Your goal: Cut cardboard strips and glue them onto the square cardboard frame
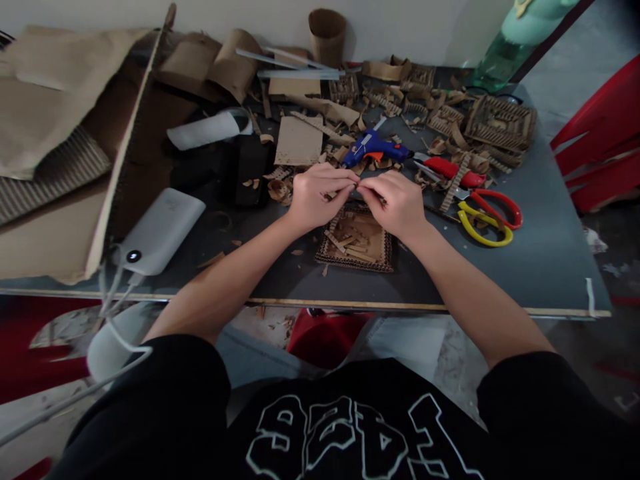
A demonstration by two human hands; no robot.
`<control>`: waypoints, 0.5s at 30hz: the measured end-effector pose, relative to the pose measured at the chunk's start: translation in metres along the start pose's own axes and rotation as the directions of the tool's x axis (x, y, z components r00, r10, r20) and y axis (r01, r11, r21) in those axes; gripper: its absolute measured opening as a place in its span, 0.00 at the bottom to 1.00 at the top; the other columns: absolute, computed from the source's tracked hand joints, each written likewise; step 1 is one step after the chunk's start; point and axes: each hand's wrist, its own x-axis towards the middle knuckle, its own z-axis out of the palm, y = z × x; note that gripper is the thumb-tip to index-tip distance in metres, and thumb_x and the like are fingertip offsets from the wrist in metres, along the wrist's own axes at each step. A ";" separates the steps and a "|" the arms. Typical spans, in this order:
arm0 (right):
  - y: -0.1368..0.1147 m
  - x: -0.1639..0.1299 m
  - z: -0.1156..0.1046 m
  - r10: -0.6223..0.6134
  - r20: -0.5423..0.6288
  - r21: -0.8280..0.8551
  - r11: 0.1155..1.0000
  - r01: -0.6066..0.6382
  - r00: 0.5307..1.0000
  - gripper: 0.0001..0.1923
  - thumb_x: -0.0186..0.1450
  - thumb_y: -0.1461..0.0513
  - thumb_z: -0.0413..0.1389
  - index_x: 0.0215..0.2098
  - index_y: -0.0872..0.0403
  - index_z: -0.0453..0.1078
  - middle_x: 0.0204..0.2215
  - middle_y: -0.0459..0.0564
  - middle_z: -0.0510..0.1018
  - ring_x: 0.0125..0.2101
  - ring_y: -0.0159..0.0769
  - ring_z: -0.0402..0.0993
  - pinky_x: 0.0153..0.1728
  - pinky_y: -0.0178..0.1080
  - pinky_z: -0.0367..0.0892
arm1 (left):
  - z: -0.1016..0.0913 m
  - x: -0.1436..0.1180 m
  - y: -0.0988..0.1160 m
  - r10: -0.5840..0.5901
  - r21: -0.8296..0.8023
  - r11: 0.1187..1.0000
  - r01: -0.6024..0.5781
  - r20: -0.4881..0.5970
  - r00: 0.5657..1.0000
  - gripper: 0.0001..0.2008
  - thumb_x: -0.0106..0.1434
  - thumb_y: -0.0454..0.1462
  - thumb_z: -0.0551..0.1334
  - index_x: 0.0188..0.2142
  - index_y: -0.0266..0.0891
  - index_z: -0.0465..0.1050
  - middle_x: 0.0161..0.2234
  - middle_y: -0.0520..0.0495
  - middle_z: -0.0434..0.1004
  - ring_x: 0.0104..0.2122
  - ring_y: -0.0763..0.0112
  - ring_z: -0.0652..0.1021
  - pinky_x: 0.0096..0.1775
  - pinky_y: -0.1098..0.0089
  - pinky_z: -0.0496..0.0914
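Cardboard strip [356,191] pinched between both hands above woven cardboard tray [356,245] near worktop's front edge | risk: thin strip could buckle or slip among scraps; glue gun [373,148] nozzle close behind knuckles | left hand [315,197], right hand [395,203]: fingertips closed on strip, wrists low, forearms converging

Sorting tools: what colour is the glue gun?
Blue glue gun with an orange trigger, head view.
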 end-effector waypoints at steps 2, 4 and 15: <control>0.000 0.000 0.000 -0.002 -0.004 -0.001 1.000 0.002 1.000 0.18 0.77 0.55 0.49 0.40 0.53 0.78 0.32 0.53 0.84 0.35 0.41 0.81 0.37 0.42 0.72 | 0.000 0.000 0.000 0.013 -0.027 1.000 -0.014 -0.024 1.000 0.12 0.71 0.39 0.60 0.36 0.44 0.83 0.39 0.52 0.88 0.35 0.73 0.84 0.41 0.65 0.78; -0.001 0.000 0.000 -0.017 -0.023 0.004 1.000 0.017 1.000 0.18 0.77 0.55 0.49 0.40 0.54 0.78 0.32 0.53 0.84 0.34 0.40 0.81 0.36 0.42 0.72 | 0.000 0.001 0.001 0.024 -0.051 0.998 -0.026 -0.046 0.999 0.12 0.71 0.39 0.60 0.36 0.44 0.83 0.39 0.51 0.88 0.35 0.74 0.84 0.41 0.66 0.78; -0.001 0.001 -0.002 -0.031 -0.052 -0.001 1.000 0.031 0.998 0.17 0.77 0.56 0.49 0.40 0.54 0.78 0.32 0.52 0.84 0.34 0.39 0.80 0.36 0.41 0.71 | 0.001 0.001 -0.001 -0.063 -0.126 0.990 0.058 -0.036 0.997 0.12 0.71 0.43 0.62 0.35 0.44 0.83 0.39 0.51 0.88 0.37 0.72 0.85 0.43 0.65 0.78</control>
